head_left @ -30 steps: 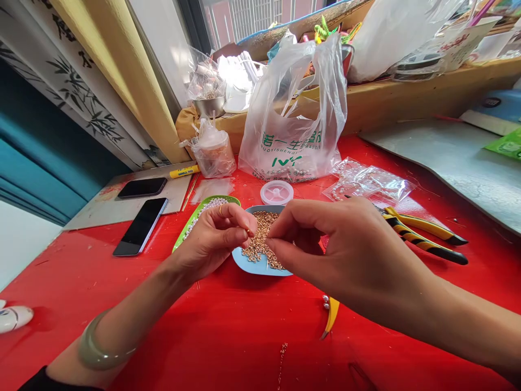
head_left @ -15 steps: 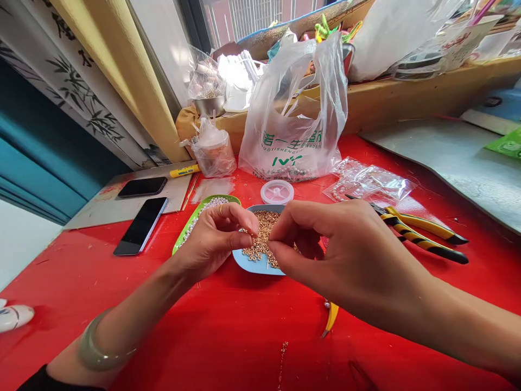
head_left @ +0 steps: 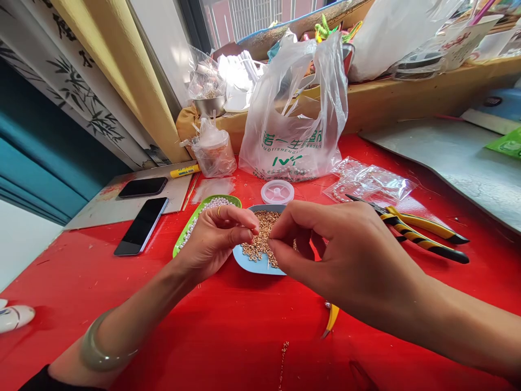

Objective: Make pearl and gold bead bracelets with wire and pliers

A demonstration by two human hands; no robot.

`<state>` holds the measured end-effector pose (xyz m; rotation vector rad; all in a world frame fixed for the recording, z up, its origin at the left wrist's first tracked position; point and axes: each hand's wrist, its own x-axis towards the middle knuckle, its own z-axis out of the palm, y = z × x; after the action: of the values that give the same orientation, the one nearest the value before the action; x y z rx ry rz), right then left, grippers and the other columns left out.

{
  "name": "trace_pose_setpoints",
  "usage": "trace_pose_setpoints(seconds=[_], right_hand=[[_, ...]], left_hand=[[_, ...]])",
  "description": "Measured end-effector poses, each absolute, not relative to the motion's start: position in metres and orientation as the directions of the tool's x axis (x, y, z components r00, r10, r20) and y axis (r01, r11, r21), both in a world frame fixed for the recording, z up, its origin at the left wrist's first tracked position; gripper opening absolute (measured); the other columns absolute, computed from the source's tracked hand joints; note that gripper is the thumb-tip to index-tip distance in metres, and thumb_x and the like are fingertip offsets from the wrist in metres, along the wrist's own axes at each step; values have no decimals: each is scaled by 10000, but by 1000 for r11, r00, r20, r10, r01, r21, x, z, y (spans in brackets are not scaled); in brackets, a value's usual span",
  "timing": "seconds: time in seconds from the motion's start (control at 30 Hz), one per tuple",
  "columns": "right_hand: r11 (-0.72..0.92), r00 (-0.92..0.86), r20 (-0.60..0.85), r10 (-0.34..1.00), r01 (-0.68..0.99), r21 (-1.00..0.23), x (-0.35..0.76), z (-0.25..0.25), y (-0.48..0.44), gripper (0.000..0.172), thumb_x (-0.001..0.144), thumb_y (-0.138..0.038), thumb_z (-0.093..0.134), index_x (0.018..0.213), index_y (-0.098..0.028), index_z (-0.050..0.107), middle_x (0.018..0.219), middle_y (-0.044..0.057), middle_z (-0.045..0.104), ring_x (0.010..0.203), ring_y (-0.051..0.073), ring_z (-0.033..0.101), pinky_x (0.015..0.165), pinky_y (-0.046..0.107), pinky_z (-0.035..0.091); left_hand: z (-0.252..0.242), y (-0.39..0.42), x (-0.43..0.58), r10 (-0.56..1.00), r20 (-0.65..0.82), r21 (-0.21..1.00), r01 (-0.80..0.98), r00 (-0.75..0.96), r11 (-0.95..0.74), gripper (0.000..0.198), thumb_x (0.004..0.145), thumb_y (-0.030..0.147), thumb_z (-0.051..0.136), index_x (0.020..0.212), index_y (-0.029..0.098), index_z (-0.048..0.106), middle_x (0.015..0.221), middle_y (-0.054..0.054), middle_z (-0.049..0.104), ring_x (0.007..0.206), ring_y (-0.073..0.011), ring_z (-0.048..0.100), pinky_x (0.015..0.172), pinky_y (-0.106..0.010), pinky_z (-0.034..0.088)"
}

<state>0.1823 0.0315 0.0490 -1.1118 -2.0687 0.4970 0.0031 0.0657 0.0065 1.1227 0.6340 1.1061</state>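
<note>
Thumb and forefinger of my left hand (head_left: 215, 233) are pinched together over the left side of a blue tray (head_left: 254, 267); what lies between them is too small to make out. My right hand (head_left: 325, 244) also pinches at the fingertips, just right of the left, and whatever it holds is hidden. Small gold beads (head_left: 260, 244) fill much of the blue tray beneath both hands. Partly behind my left hand is a green tray (head_left: 177, 248) of small pearly beads (head_left: 215, 202). Nearer to me, a short gold chain (head_left: 283, 358) lies on the red table (head_left: 195, 336).
Yellow-and-black pliers (head_left: 423, 231) lie right of my right hand; a yellow-handled tool (head_left: 331, 320) shows beneath it. A round clear spool (head_left: 277, 192) and a plastic bag (head_left: 293, 125) stand behind the trays. Two phones (head_left: 141, 225) are at left, a wrapped cup (head_left: 214, 149) at back.
The fingers of my left hand have come slightly closer together. My right hand stays almost where it was, and the things on the table look the same.
</note>
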Motion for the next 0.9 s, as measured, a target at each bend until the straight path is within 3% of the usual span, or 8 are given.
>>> trace_pose_setpoints(seconds=[0.67,0.9], right_hand=[[573,-360,452,816,607,-551,180,46,31,76,700,-133,615,648,-187,630,494,-69,565,422,77,463,431,217,298],[589,-352,492,796,637,-497,180,45,31,90,691,-107,614,627,-170,608,482,-55,556,407,77,458,430,216,300]], left_hand=[[6,65,4,892,181,921,-390,414,-6,149,608,85,793,637,216,727,625,33,653,595,-64,568,531,-145,469],[7,65,1,871,325,933,-277,369,-230,171,644,73,767,679,237,734,632,28,628,624,-93,557,539,-194,459]])
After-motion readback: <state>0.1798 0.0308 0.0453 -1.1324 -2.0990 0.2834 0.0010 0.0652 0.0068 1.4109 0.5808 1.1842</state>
